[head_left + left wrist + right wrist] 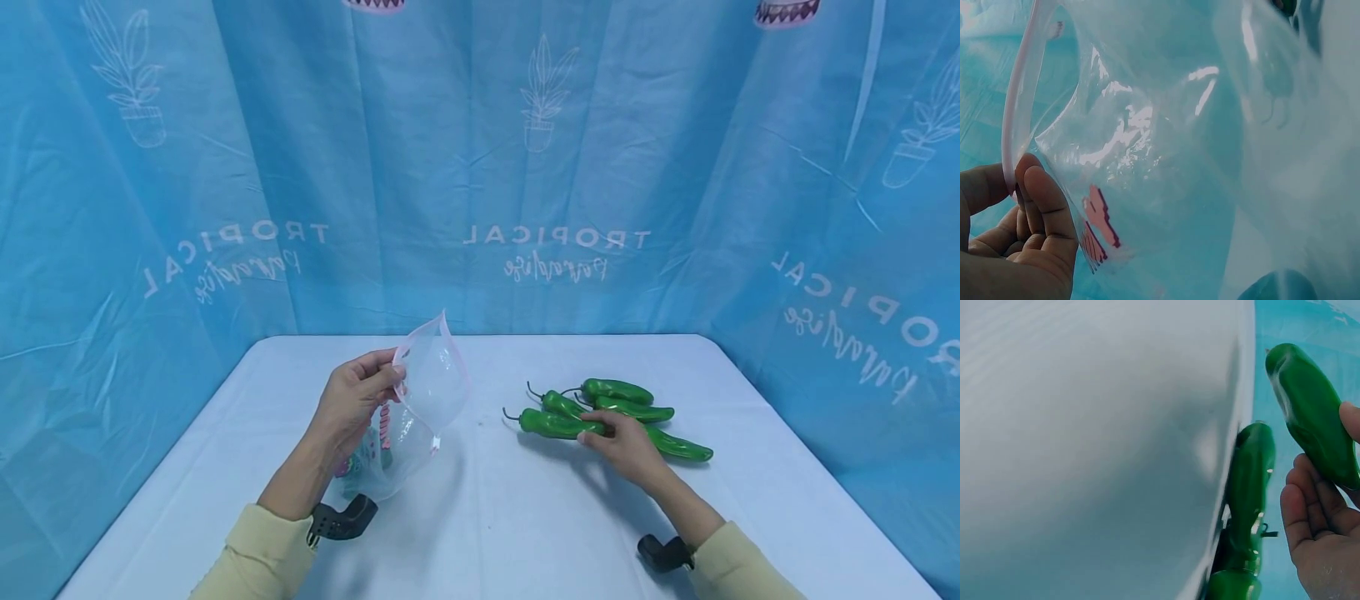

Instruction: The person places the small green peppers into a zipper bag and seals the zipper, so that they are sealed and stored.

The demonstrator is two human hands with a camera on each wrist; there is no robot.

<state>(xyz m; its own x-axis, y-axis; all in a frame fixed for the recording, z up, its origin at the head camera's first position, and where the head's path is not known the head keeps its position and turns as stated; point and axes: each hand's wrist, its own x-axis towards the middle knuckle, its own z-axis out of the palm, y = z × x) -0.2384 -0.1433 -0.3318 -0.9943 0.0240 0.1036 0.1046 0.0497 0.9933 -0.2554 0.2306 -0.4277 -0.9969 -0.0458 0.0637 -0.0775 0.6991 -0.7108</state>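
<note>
A blue curtain (480,167) printed with white potted plants and "TROPICAL" lettering encloses a white desk (487,517). The head view shows the full layout: the left hand (352,408) holds a clear plastic bag (423,392) upright at desk centre-left, and the right hand (622,442) rests on a cluster of green peppers (622,408) at centre-right, well apart from the bag. The left wrist view shows what the head view does not resolve: thumb and fingers (1047,200) pinch the bag's pale pink rim strip, beside pink printing on the glossy, creased film. The right wrist view shows fingers curled against one smooth, shiny, tapered pepper (1313,412), with others alongside.
</note>
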